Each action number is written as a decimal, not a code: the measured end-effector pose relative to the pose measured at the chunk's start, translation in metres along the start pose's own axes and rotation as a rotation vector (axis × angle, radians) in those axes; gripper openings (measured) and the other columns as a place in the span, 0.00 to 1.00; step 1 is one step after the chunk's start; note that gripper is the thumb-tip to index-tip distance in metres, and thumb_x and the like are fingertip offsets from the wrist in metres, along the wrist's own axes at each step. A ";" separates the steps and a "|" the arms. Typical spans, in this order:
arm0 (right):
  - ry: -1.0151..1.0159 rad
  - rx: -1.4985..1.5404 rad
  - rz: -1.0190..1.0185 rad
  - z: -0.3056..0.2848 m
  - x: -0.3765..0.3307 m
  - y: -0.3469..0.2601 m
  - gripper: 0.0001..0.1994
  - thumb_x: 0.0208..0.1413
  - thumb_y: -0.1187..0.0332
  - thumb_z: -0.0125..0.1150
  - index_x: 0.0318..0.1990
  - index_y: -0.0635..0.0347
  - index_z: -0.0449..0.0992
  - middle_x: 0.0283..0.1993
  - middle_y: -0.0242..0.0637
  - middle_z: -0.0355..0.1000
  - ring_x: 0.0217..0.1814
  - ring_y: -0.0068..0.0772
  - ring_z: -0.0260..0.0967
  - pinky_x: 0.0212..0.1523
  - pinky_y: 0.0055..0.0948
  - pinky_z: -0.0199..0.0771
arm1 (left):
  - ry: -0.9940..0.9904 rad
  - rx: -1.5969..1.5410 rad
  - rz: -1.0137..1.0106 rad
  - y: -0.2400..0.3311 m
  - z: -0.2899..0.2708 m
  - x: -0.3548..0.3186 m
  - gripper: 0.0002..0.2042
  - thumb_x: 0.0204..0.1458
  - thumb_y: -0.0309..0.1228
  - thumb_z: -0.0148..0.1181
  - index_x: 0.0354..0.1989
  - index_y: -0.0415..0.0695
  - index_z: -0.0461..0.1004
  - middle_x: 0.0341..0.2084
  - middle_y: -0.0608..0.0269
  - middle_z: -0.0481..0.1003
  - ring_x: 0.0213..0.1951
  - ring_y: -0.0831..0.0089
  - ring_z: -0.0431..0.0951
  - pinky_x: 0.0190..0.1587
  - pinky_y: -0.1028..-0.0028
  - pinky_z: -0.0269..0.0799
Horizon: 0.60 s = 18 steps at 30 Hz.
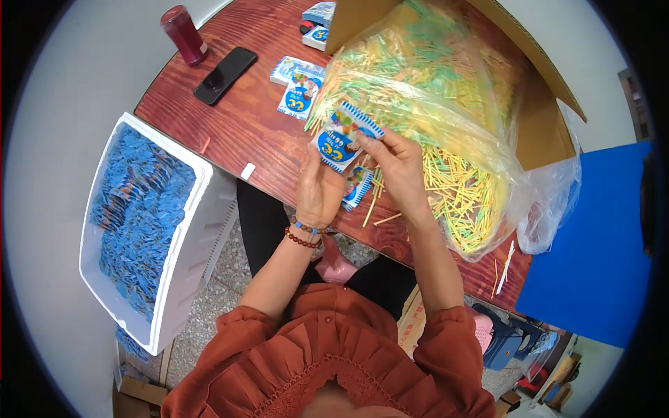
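Held blue-white sachet between both my hands: left hand pinched near end, right hand far-right corner; long axis slanted far-right.

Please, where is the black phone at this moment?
In the head view the black phone lies flat on the wooden table, upper left, between the dark red bottle and the small blue-and-white packets.

One head-worn fisheye view looks steeply down, close over the wooden table filling the upper frame.
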State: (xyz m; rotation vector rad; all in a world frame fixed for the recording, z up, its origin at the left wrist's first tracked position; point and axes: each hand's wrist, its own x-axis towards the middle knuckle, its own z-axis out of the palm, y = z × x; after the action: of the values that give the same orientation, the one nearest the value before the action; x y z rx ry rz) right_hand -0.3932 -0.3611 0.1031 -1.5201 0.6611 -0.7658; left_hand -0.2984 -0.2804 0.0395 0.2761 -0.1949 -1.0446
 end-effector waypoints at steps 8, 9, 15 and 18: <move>-0.074 -0.073 0.132 0.050 0.093 0.036 0.10 0.56 0.65 0.60 0.35 0.63 0.78 0.31 0.32 0.77 0.27 0.18 0.74 0.18 0.16 0.61 | 0.416 0.634 0.408 0.035 -0.029 0.004 0.25 0.63 0.34 0.48 0.65 0.38 0.52 0.58 0.53 0.64 0.59 0.68 0.64 0.60 0.68 0.60; -0.075 -0.070 0.133 0.056 0.106 0.050 0.10 0.56 0.65 0.60 0.35 0.63 0.78 0.31 0.32 0.77 0.27 0.18 0.74 0.18 0.16 0.61 | 0.403 0.744 0.405 0.041 -0.037 0.004 0.26 0.61 0.30 0.49 0.66 0.37 0.51 0.60 0.50 0.62 0.62 0.67 0.61 0.60 0.71 0.60; 0.041 -0.420 0.146 0.062 0.131 0.079 0.11 0.54 0.67 0.58 0.39 0.67 0.76 0.29 0.36 0.76 0.28 0.24 0.76 0.21 0.23 0.74 | 0.326 0.925 0.140 0.055 -0.057 0.027 0.26 0.60 0.30 0.51 0.65 0.33 0.53 0.61 0.49 0.60 0.62 0.65 0.61 0.60 0.70 0.61; 0.109 -0.502 -0.111 0.045 0.119 0.072 0.13 0.54 0.66 0.57 0.41 0.66 0.76 0.32 0.36 0.77 0.30 0.25 0.75 0.25 0.25 0.75 | 0.297 0.815 0.067 0.053 -0.051 0.037 0.27 0.60 0.30 0.52 0.64 0.32 0.53 0.61 0.49 0.60 0.62 0.66 0.61 0.60 0.71 0.61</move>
State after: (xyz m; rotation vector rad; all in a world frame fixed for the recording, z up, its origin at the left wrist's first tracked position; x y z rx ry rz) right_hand -0.2825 -0.4334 0.0408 -1.9935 0.9030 -0.8083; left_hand -0.2219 -0.2803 0.0086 1.1453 -0.3532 -0.8019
